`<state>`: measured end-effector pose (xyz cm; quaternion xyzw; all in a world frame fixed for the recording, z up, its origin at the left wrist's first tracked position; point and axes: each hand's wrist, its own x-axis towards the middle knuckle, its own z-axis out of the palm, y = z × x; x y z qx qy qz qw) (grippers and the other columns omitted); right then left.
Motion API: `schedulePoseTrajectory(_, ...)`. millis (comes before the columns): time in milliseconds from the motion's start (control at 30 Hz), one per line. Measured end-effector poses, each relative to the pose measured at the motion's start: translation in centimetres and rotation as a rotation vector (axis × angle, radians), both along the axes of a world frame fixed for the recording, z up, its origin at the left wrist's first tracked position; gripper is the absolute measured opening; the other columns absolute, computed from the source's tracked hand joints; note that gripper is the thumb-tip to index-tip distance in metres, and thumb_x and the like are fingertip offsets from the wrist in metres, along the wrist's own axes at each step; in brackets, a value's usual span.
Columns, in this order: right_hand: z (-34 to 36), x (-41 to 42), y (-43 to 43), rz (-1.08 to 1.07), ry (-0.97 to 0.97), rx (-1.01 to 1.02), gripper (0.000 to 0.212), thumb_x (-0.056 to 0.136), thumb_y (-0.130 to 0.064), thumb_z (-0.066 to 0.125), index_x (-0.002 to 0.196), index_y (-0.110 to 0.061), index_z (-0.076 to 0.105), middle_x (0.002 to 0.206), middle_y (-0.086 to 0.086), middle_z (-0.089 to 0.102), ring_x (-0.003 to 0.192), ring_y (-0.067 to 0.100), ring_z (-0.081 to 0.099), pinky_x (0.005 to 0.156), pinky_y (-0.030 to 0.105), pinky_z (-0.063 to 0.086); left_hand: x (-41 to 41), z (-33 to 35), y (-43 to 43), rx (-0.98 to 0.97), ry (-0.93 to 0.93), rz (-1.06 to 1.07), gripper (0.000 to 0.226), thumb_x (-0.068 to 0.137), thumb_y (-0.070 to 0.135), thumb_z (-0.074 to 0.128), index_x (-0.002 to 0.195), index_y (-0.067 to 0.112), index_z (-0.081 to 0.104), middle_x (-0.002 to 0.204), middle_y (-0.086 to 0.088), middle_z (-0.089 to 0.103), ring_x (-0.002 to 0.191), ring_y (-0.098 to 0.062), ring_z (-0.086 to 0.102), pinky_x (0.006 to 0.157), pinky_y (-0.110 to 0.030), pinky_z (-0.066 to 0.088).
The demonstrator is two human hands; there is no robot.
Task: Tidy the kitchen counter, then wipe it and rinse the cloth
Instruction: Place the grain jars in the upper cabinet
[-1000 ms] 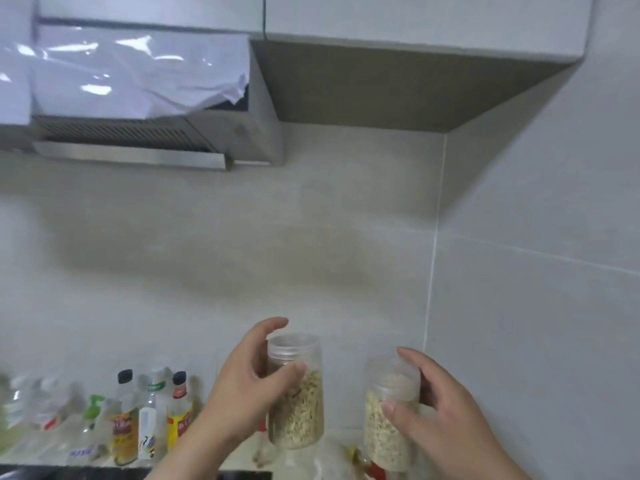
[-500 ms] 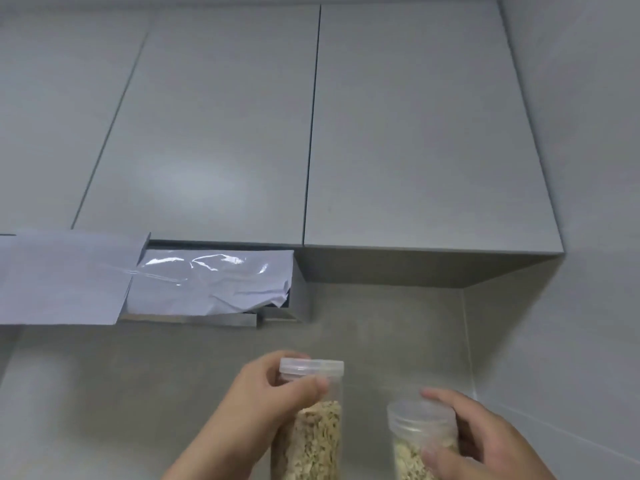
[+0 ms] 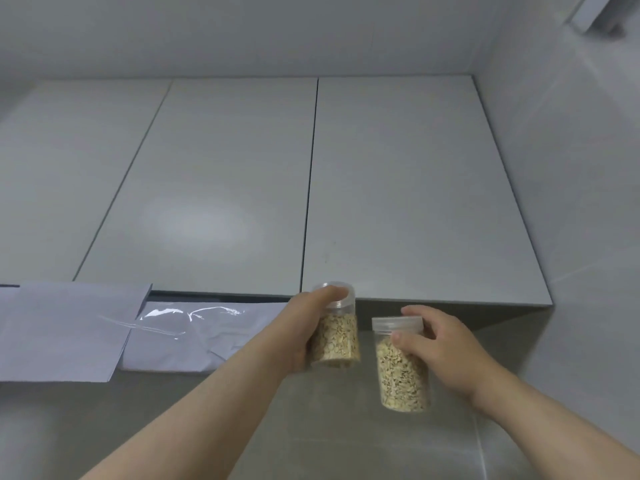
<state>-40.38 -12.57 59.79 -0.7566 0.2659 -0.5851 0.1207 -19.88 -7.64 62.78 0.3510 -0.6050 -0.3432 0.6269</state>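
While held up under cupboard doors (image 3: 398, 188), L hand (image 3: 304, 327) gripping L jar (image 3: 336, 341), fingers (image 3: 330, 293) curled over lid, R hand (image 3: 440, 355) gripping R jar (image 3: 401, 375), fingers (image 3: 417, 311) wrapped below lid.

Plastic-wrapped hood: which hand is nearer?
Left. The left hand, gripping a jar, is just right of the hood in this view; the right hand, holding the other jar, is farther right.

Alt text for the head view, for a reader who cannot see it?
The left hand and right hand each grip a clear lidded jar of pale grain, left jar slightly higher than right jar, held up toward closed grey wall cabinets. White paper and clear film hang at left.
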Motion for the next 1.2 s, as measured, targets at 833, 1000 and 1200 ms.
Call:
schedulePoseTrajectory(833,2.3,-1.4,1.5,0.015,-0.069,-0.028,0.077,0.057,-0.044,0.071,0.129,-0.019,0.056,0.118,0.001,0.062,0.103,0.011,0.062,0.08,0.024,0.05,0.6,0.6,0.9,-0.337,0.166,-0.08,0.038,0.075,0.019,0.074,0.108,0.01,0.058,0.084,-0.011,0.069,0.073,-0.027,0.068,0.066,-0.043,0.057)
schedulePoseTrajectory(1000,2.7,-1.3,3.4,0.015,-0.065,-0.044,0.089,0.045,-0.058,0.072,0.126,-0.024,0.057,0.121,0.002,0.063,0.109,0.015,0.062,0.098,0.038,0.051,1.7,1.2,2.6,-0.443,-0.038,-0.053,0.063,0.051,0.032,0.08,0.108,0.016,0.062,0.092,-0.009,0.07,0.083,-0.024,0.069,0.072,-0.04,0.055)
schedulePoseTrajectory(1200,3.2,-1.3,6.3,-0.039,-0.04,-0.098,0.087,0.051,-0.056,0.071,0.129,-0.019,0.057,0.118,0.002,0.065,0.106,0.013,0.064,0.089,0.03,0.052,2.7,1.3,4.6,-0.533,-0.155,-0.034,0.066,0.047,0.042,0.074,0.106,0.014,0.063,0.091,-0.006,0.07,0.083,-0.02,0.068,0.071,-0.035,0.053)
